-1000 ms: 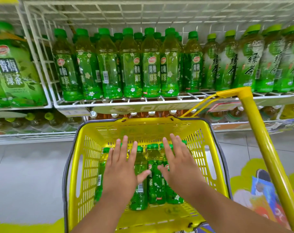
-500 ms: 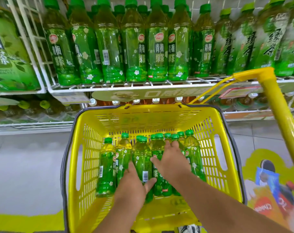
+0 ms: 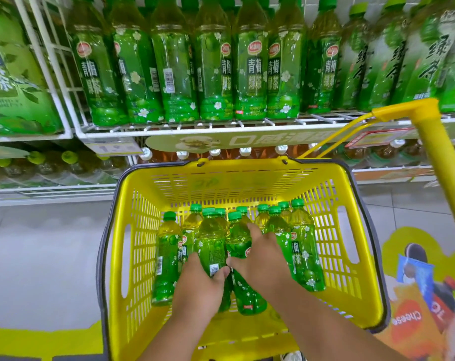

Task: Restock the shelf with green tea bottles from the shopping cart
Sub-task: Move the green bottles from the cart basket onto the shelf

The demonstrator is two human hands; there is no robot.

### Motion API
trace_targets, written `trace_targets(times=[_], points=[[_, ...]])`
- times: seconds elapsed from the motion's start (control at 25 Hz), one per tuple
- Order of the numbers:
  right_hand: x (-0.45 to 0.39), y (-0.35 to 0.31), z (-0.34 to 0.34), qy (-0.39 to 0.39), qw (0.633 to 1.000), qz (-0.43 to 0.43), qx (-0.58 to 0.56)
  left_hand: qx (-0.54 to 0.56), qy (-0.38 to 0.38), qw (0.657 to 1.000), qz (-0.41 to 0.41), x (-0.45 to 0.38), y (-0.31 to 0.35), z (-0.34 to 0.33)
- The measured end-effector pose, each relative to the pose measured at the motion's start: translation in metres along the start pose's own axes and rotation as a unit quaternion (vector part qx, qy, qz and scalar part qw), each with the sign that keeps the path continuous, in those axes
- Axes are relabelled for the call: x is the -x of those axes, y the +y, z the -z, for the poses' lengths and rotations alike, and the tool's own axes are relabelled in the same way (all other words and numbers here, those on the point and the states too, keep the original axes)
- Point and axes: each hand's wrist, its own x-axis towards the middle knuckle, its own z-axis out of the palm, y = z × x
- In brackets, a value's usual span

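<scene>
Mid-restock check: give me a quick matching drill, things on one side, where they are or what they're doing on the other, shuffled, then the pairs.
Things:
1. left hand
2. right hand
3. leftmost basket bottle
4. white-capped bottles

Places/states:
A. on the lower shelf, behind the yellow basket
B. grips a bottle beside the other hand's, to its left
C. stands untouched by the basket's left wall
D. grips a bottle near the basket's middle

Pairs: 1-B, 2-D, 3-C, 4-A

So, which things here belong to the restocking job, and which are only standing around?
Job: green-capped green tea bottles in the yellow plastic shopping cart; white wire shelf; left hand and right hand, each gripping a bottle.
Not job: white-capped brown drink bottles; large green tea packs.
</scene>
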Motion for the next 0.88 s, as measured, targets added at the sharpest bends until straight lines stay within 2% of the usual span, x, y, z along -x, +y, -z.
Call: trace_targets(times=[0.12,0.32,0.56,0.68,0.88], points=[[0.006,0.003,0.004,-0.024,0.996,-0.016,-0.082,0.049,0.014,0.999,-0.016,0.011,0.002,0.010],[0.026,0.002,0.039,0.028,0.985,0.045,-0.165,0.082,0.046,0.993,-0.064,0.025,0.027,0.049],[0.034,-0.032,0.128,0.128,0.966,0.071,-0.212,0.093,0.099,0.979,-0.153,0.050,0.100,0.114],[0.031,-0.043,0.168,0.152,0.954,0.069,-0.247,0.064,0.130,0.971,-0.189,0.058,0.140,0.138],[0.011,-0.044,0.248,0.178,0.944,0.109,-0.255,0.112,0.176,0.950,-0.232,0.066,0.228,0.143]])
